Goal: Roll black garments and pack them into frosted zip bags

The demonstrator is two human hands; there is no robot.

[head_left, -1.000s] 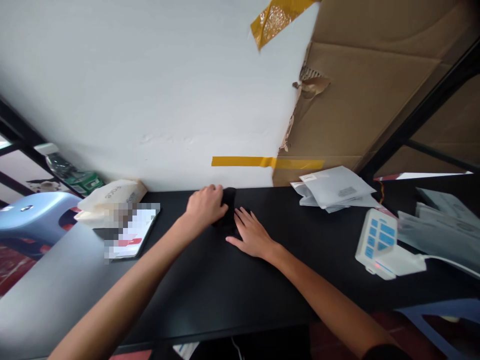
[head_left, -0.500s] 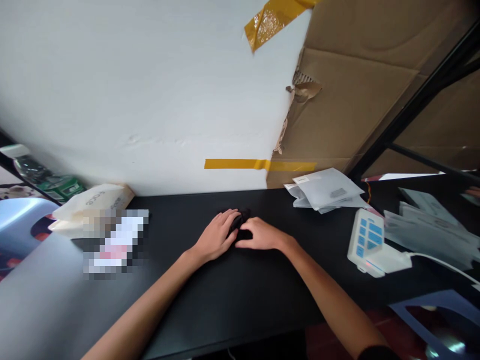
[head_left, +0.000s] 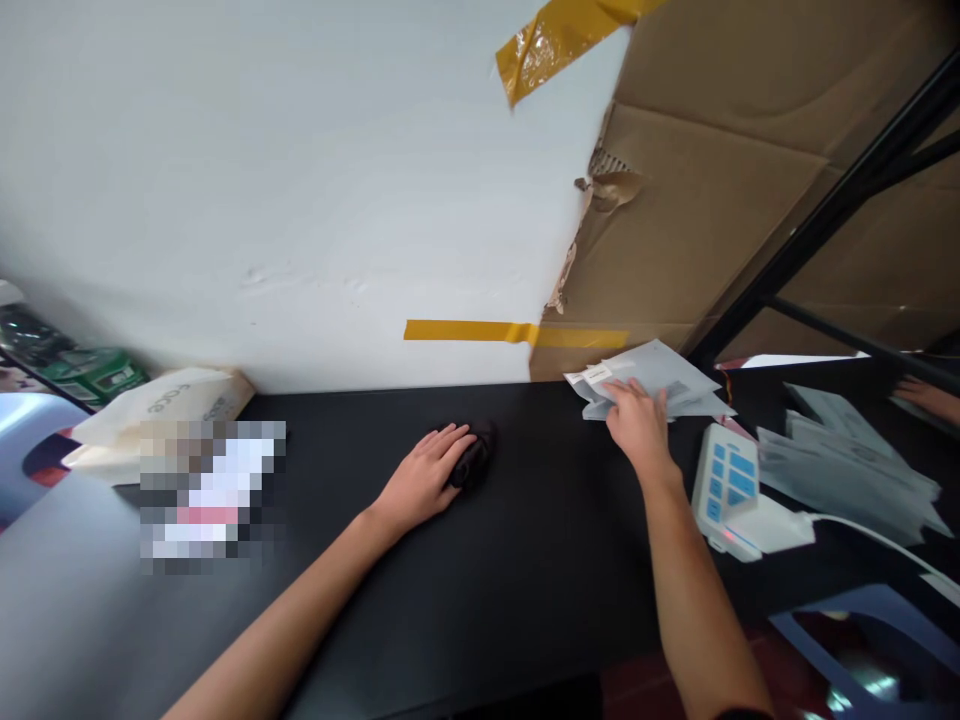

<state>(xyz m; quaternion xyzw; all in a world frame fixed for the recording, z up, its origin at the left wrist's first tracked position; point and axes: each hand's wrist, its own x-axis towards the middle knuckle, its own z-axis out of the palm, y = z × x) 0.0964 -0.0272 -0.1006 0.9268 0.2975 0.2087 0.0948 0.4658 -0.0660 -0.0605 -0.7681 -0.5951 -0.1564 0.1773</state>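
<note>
My left hand (head_left: 427, 470) rests on the black tabletop, its fingers and thumb around a small black object (head_left: 474, 460). Part of that object is covered by the fingers, and dark strands or loops show at its right side; its kind is too dark to make out. Farther right, my right hand (head_left: 641, 425) reaches onto a stack of frosted plastic bags (head_left: 675, 375) near the cardboard. Its fingers are apart and touch the top bag, which has a small white label at its left corner.
Right of my forearm lies a white device with blue buttons (head_left: 727, 480) and a cable. More bags (head_left: 847, 470) lie beyond it, near another person's hand (head_left: 930, 398). At left are a cream package (head_left: 161, 405), a blurred-out item (head_left: 217, 495) and a green-labelled bottle (head_left: 97, 372).
My right hand has left the black object and moved right and away from me onto the frosted bags. My left hand stays at the black object. The view has shifted slightly.
</note>
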